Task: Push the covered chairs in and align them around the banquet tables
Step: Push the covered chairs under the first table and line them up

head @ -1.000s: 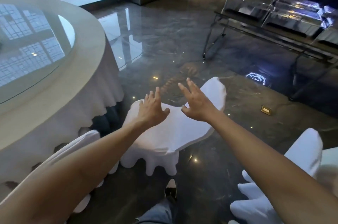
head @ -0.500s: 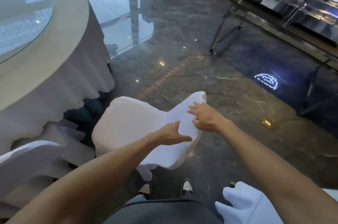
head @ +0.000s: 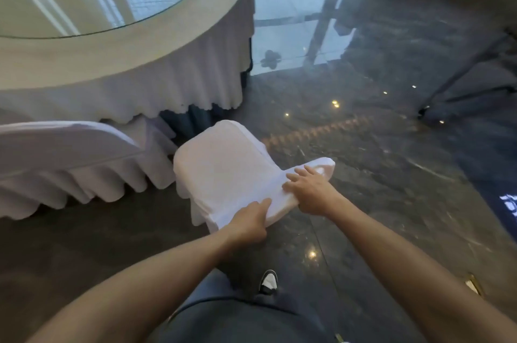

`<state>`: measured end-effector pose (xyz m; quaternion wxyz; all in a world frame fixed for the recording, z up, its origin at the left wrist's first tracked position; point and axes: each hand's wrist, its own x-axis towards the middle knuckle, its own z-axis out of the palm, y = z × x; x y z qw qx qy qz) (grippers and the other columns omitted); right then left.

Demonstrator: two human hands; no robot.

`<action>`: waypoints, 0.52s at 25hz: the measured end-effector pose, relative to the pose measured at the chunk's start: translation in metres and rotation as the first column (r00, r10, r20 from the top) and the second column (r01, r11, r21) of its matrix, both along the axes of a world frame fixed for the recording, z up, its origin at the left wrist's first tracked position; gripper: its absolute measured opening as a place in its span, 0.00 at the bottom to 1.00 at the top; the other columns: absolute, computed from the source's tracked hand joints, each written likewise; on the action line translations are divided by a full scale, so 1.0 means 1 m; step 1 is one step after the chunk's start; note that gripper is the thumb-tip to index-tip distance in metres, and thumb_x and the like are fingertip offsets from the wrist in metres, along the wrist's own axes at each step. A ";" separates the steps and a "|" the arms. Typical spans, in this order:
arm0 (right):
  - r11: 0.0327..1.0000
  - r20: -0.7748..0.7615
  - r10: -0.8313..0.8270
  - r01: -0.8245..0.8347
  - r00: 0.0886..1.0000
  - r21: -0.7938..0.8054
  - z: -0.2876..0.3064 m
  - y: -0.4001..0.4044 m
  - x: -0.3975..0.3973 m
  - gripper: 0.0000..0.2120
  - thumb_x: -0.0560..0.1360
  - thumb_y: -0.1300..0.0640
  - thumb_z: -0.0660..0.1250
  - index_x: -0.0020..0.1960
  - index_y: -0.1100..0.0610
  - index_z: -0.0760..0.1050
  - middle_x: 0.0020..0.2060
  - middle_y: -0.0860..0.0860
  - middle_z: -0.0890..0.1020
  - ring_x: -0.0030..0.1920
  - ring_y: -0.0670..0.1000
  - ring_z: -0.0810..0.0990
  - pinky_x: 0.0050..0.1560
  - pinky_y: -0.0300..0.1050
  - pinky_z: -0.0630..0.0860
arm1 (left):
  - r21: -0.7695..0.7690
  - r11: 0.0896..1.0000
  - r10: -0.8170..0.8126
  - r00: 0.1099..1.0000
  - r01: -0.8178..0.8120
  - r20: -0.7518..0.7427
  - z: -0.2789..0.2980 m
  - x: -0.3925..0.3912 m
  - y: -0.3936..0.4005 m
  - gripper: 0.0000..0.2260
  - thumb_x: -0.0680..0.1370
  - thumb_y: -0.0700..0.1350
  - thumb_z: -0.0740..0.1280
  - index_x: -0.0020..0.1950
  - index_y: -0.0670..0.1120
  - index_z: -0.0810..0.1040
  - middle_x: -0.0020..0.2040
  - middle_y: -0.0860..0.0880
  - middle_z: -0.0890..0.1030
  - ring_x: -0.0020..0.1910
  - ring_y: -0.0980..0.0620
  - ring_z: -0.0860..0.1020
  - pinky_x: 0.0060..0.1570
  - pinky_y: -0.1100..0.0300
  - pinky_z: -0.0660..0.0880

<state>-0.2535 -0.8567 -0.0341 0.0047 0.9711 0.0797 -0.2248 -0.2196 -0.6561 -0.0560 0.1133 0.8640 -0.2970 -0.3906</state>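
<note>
A chair in a white cover [head: 223,169] stands on the dark floor, its seat pointing toward the round banquet table [head: 156,62]. Both hands hold the top of its backrest. My left hand [head: 249,221] grips the nearer end of the backrest edge. My right hand [head: 310,191] lies over the farther end with the fingers curled onto the cloth. The table has a white skirted cloth and a glass top. A gap of floor separates the chair's seat from the table skirt.
A second covered chair [head: 64,152] stands at the left, close to the table skirt. Polished dark marble floor [head: 363,146] spreads to the right. A metal stand's foot [head: 425,113] is at the far right. My shoe [head: 269,282] is below the chair.
My hands went from hovering open above the chair to gripping its backrest. The chair has turned and moved closer to the table, and my view has swung left.
</note>
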 end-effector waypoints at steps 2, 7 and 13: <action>1.000 0.038 0.021 -0.021 0.999 -0.007 -0.004 0.001 0.003 0.17 0.69 0.56 0.66 0.58 0.53 0.78 0.53 0.51 0.81 0.57 0.56 0.76 0.66 0.54 0.65 | -0.043 0.993 0.110 0.994 -0.110 0.011 -0.003 -0.011 0.001 0.35 0.74 0.40 0.67 0.79 0.54 0.59 0.68 0.45 0.74 0.63 0.43 0.74 0.63 0.51 0.72; 0.999 0.088 0.004 -0.007 0.996 0.034 -0.008 0.012 0.012 0.10 0.68 0.55 0.70 0.49 0.53 0.80 0.45 0.51 0.85 0.47 0.54 0.83 0.54 0.50 0.76 | -0.117 0.971 0.216 0.975 -0.210 0.044 -0.005 -0.005 0.013 0.30 0.74 0.40 0.67 0.75 0.58 0.66 0.62 0.46 0.79 0.57 0.44 0.77 0.59 0.50 0.75; 0.997 0.101 0.047 -0.052 0.994 0.048 0.004 0.051 0.061 0.07 0.69 0.56 0.68 0.47 0.55 0.77 0.42 0.52 0.84 0.41 0.54 0.82 0.42 0.46 0.72 | -0.168 0.945 0.292 0.955 -0.279 0.055 0.009 0.045 0.048 0.23 0.75 0.36 0.66 0.66 0.57 0.76 0.54 0.49 0.81 0.50 0.50 0.76 0.48 0.56 0.72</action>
